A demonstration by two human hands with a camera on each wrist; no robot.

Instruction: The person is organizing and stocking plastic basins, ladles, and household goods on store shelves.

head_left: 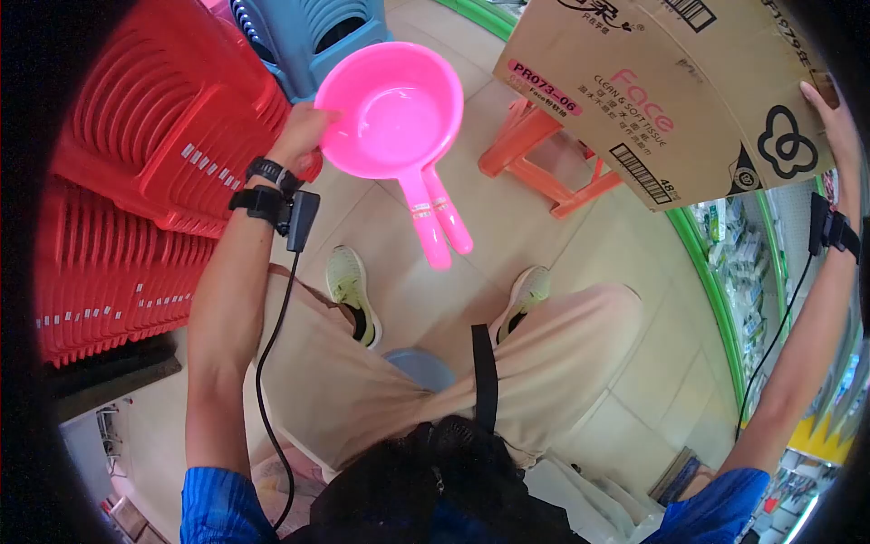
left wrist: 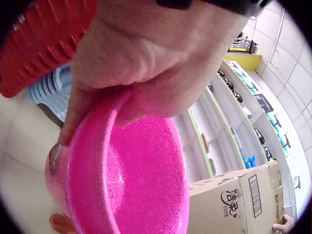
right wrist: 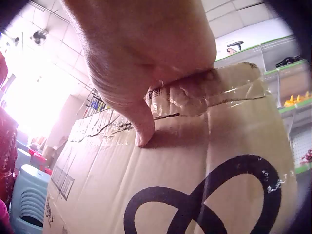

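Note:
Two nested pink dippers (head_left: 390,113) with long handles hang from the left hand (head_left: 304,136), which pinches their rim at the upper left in the head view. In the left wrist view the left hand's (left wrist: 141,63) thumb and fingers lie on either side of the pink wall (left wrist: 146,180). A large cardboard box (head_left: 652,100) with printed tissue lettering is at the upper right. The right hand (head_left: 836,131) grips its edge; the right wrist view shows the right hand's (right wrist: 146,58) thumb against the face of the box (right wrist: 102,165), the other fingers hidden.
Stacked red stools (head_left: 172,118) stand at the left, blue stools (head_left: 313,36) at the top. An orange stool (head_left: 544,172) is partly behind the box. Shelves with a green edge (head_left: 716,299) line the right. Between the person's feet lies tiled floor (head_left: 435,290), with a bluish round object (head_left: 421,367) nearer the body.

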